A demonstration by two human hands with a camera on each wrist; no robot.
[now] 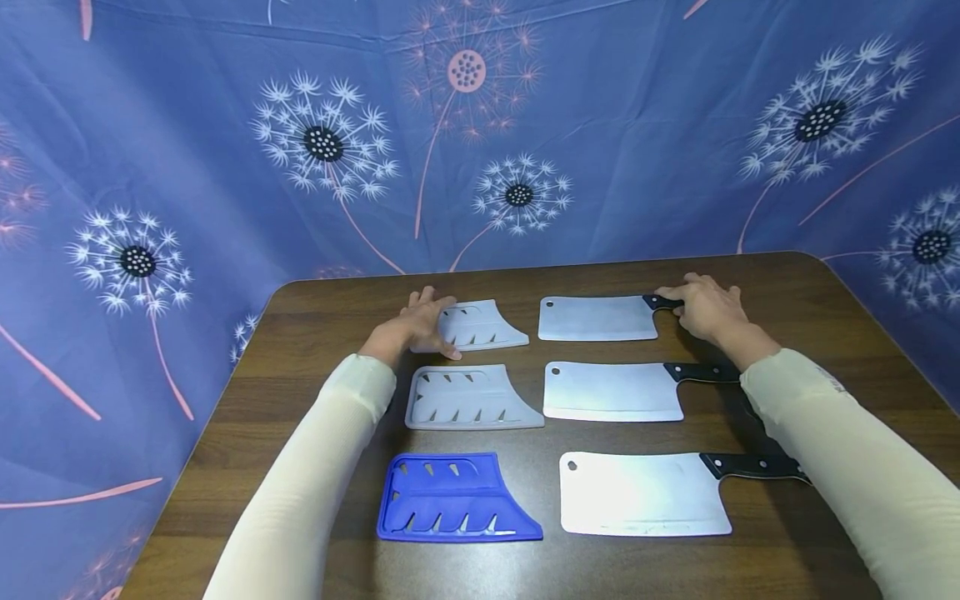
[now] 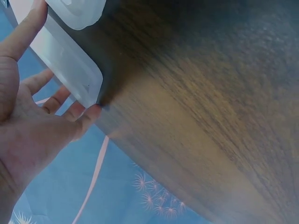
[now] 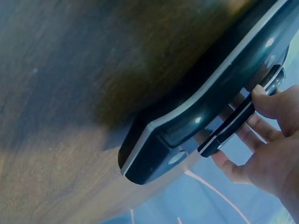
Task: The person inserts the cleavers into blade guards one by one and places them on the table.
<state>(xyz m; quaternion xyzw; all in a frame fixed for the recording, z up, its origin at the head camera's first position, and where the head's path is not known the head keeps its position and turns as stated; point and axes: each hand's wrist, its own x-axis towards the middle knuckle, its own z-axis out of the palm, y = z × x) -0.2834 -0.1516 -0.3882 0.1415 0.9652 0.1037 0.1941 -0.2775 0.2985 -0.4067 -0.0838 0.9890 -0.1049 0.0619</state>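
At the back left, my left hand [image 1: 422, 321] holds a white blade guard [image 1: 487, 327] by its left end, thumb along the near edge and fingers at the far edge. In the left wrist view, the fingertips meet the guard's edge [image 2: 77, 72]. At the back right, my right hand [image 1: 711, 310] grips the black handle [image 3: 233, 122] of the farthest cleaver [image 1: 597, 318], thumb on one side and fingers on the other. That cleaver's blade lies flat, pointing toward the white guard.
Nearer lie a grey blade guard [image 1: 468, 400] and a blue blade guard [image 1: 450, 500]. A middle cleaver [image 1: 611, 392] and a front cleaver [image 1: 641, 496] lie beside them, black handles to the right, partly behind my right arm. A dandelion-print cloth [image 1: 637, 167] hangs behind the wooden table [image 1: 337, 308].
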